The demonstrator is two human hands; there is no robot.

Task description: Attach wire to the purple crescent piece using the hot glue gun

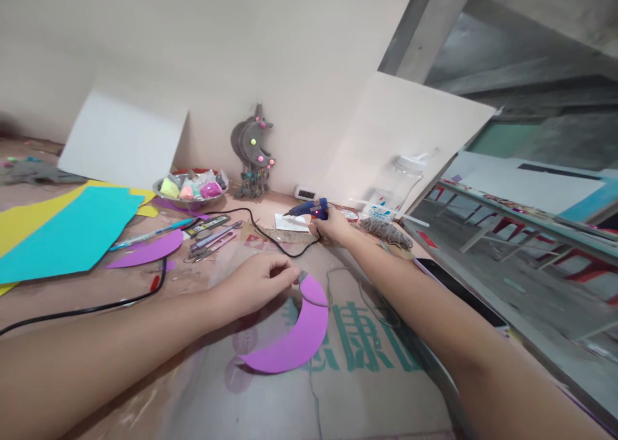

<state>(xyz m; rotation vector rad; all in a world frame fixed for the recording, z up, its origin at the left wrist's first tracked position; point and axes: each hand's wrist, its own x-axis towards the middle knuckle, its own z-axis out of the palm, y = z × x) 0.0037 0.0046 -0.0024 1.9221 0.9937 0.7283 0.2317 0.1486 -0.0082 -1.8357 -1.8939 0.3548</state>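
Your left fingers pinching the yarn-wrapped tip of the purple crescent above a sheet printed with green characters, "康" readable, your right hand gripping the blue glue gun.

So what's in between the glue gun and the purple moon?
A black cord lies in a curve between the blue glue gun and the purple paper crescent. You can see it in the head view.
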